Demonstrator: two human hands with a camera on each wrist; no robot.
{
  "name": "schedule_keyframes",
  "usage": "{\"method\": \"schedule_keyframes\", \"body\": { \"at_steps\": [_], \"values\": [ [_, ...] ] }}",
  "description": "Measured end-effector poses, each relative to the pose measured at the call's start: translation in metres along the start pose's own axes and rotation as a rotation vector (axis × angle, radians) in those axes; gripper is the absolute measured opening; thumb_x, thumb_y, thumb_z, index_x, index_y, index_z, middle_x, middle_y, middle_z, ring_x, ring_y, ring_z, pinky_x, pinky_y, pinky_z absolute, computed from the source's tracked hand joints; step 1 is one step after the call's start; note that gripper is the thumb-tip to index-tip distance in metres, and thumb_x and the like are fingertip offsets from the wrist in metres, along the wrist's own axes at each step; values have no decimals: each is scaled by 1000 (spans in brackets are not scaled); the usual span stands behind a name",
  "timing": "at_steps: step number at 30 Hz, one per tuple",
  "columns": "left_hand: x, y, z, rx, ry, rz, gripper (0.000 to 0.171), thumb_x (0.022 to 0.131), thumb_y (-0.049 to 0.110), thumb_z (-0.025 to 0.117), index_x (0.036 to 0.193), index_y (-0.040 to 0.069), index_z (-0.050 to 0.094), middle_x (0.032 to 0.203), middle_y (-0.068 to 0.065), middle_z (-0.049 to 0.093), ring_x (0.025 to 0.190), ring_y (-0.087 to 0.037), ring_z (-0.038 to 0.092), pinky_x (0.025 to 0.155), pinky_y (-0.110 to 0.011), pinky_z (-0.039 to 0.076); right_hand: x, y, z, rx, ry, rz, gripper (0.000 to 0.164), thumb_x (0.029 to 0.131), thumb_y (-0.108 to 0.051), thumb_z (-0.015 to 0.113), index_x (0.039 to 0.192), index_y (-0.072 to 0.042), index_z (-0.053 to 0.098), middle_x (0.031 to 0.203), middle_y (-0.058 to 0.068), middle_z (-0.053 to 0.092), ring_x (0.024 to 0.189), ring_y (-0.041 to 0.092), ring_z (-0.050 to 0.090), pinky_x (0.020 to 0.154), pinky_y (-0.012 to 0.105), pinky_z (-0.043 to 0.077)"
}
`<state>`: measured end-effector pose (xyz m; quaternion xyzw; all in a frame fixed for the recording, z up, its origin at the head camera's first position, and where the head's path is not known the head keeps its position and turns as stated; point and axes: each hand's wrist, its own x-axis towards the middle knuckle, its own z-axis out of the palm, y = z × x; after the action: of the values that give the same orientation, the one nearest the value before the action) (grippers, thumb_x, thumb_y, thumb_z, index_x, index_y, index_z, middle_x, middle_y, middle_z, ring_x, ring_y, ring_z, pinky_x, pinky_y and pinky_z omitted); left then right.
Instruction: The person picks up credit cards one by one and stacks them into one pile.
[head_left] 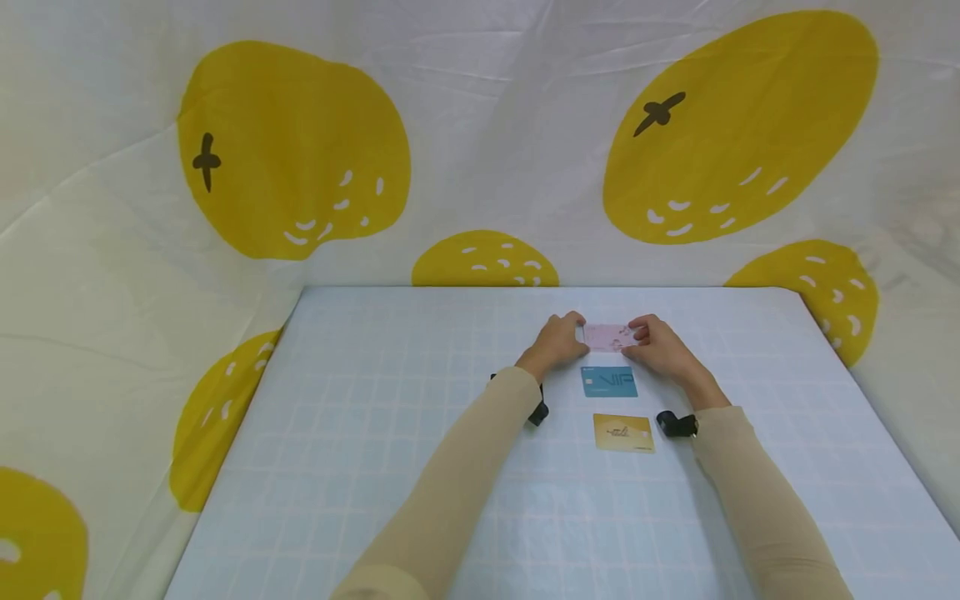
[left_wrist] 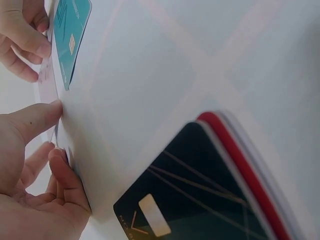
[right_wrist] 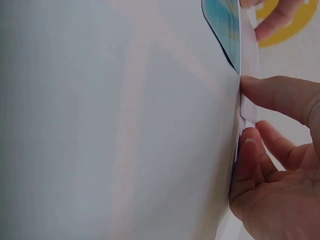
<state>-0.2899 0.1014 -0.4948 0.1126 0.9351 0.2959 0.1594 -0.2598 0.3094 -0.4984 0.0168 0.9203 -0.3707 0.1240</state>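
Observation:
A pink card (head_left: 606, 337) lies flat toward the far side of the table, between my two hands. My left hand (head_left: 558, 340) pinches its left end, thumb at the near corner and a finger at the far corner. At the right end, my right hand (head_left: 662, 348) grips the card the same way; its thumb (right_wrist: 280, 95) presses near the card's edge. Just nearer than the pink card is a teal card (head_left: 609, 382) with a chip and "VIP" lettering. Below that lies a gold card (head_left: 624, 433).
A stack of cards, a dark one (left_wrist: 187, 185) on top and a red one (left_wrist: 245, 175) under it, sits near my left wrist, mostly hidden by the forearm in the head view. Behind the pale checked table (head_left: 360, 433) hangs a curtain (head_left: 510, 150) with yellow fruit prints.

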Motion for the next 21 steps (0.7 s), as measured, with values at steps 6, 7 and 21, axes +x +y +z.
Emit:
{"method": "schedule_keyframes", "body": {
  "at_steps": [6, 7, 21],
  "values": [
    [0, 0, 1, 10, 21, 21, 44, 93, 22, 72, 134, 17, 56, 111, 1, 59, 101, -13, 53, 90, -30, 46, 0, 0, 1, 17, 6, -7, 52, 98, -13, 63, 142, 2, 39, 130, 27, 47, 118, 42, 46, 103, 57, 39],
    [0, 1, 2, 5, 22, 24, 44, 93, 21, 71, 134, 16, 56, 107, 2, 59, 97, -13, 53, 88, -29, 46, 1, 1, 0, 22, 6, -6, 52, 98, -13, 63, 142, 2, 40, 130, 27, 47, 118, 42, 46, 103, 57, 39],
    [2, 3, 4, -61, 34, 21, 43, 94, 14, 69, 134, 9, 56, 102, 2, 61, 91, -13, 55, 85, -27, 48, 0, 4, -1, 87, 24, 6, 48, 100, -14, 59, 143, 1, 44, 130, 26, 51, 119, 40, 49, 102, 54, 42]
  ]
}}
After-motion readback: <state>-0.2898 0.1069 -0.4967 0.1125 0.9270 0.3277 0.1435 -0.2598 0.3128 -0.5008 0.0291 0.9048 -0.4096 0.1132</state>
